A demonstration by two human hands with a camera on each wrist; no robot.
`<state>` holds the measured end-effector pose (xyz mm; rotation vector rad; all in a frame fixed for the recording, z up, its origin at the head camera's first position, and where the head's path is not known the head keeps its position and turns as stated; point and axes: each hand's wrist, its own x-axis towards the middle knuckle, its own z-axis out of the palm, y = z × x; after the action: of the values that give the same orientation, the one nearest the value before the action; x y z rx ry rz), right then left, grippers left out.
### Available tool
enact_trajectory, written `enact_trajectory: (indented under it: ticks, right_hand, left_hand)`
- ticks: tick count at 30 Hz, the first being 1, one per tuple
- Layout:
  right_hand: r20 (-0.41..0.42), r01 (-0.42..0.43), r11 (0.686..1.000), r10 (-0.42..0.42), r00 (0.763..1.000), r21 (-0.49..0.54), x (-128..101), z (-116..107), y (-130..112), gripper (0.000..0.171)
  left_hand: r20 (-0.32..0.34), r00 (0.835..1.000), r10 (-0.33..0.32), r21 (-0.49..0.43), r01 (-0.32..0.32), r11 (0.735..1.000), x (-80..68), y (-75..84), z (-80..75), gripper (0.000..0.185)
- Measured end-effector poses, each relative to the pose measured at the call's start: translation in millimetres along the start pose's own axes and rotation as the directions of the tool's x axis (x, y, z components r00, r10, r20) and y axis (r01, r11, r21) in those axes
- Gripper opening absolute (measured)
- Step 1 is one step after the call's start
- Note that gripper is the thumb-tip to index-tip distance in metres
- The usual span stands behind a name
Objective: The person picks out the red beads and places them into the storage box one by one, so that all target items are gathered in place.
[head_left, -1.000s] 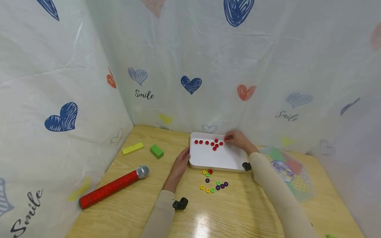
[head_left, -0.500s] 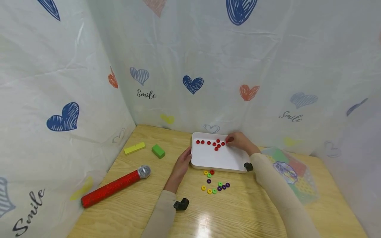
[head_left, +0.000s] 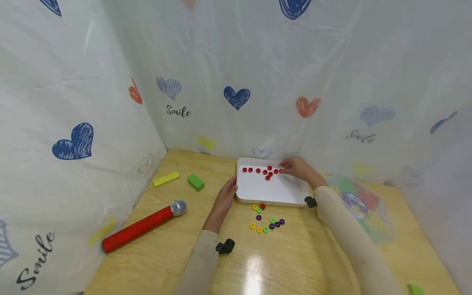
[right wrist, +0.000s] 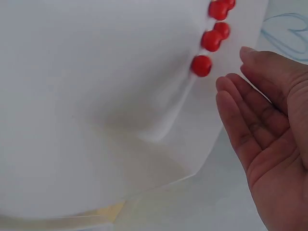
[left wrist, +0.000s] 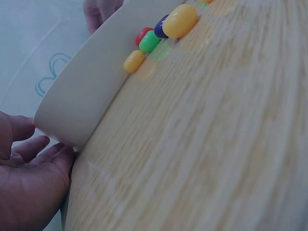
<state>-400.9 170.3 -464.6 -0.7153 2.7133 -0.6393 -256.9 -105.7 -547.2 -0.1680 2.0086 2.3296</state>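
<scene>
Red beads (head_left: 264, 172) lie in a loose row with a small cluster along the far side of a white tray (head_left: 273, 192), which sits on the wooden table (head_left: 302, 262) close to the heart-printed curtain (head_left: 236, 82); my right hand (head_left: 296, 168) rests over the tray's far right corner, just beside the last bead in the row; in the right wrist view its fingers (right wrist: 245, 115) are straight and relaxed with the palm bare, holding nothing, and the nearest bead lies just clear of the fingertips; my left hand (head_left: 225, 196) rests against the tray's near left corner, fingers loosely extended and touching its wall, gripping nothing; in the left wrist view the tray's curved white wall (left wrist: 91, 91) meets those fingers (left wrist: 43, 163); on the table just in front of the tray lies a scatter of yellow, green, purple and red beads (head_left: 266, 221); farther left lie a green block (head_left: 195, 182) and a yellow block (head_left: 166, 179), well apart from the tray; a red glitter microphone (head_left: 144, 225) lies nearer to me on the left; a colourful sheet (head_left: 361, 205) lies to the right of the tray.
</scene>
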Motion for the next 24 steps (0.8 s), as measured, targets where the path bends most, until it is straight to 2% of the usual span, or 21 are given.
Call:
enact_trajectory:
  ticks: [4, 8, 12, 16, 20, 24]
  right_hand:
    - [-0.032, -0.021, 0.999, 0.022, 0.999, 0.047, -15, -4, -11, 0.032]
    - [-0.090, 0.038, 0.989, -0.025, 0.996, 0.141, -37, 2, -24, 0.031]
    - [-0.114, 0.117, 0.961, -0.091, 0.989, 0.251, -63, 16, -39, 0.029]
    - [-0.087, 0.157, 0.939, -0.137, 0.987, 0.306, -85, 37, -50, 0.027]
    - [-0.056, 0.219, 0.943, -0.212, 0.976, 0.252, -101, 58, -56, 0.023]
    - [-0.038, 0.249, 0.954, -0.246, 0.969, 0.170, -110, 74, -59, 0.025]
  left_hand:
    - [0.004, 1.000, 0.006, 0.000, -0.006, 1.000, 2.8, 4.0, 0.6, 0.048]
    - [0.007, 1.000, 0.002, -0.012, -0.002, 1.000, 3.6, 6.9, 0.7, 0.048]
    - [0.002, 1.000, 0.006, -0.015, -0.006, 1.000, 4.5, 5.7, 0.3, 0.048]
    - [-0.006, 1.000, -0.016, 0.006, 0.016, 1.000, 4.6, 3.9, -0.2, 0.048]
    - [-0.006, 1.000, -0.027, 0.013, 0.027, 1.000, 3.3, 4.3, 0.3, 0.048]
    - [-0.010, 1.000, -0.027, 0.008, 0.027, 1.000, 2.1, 5.0, 2.9, 0.047]
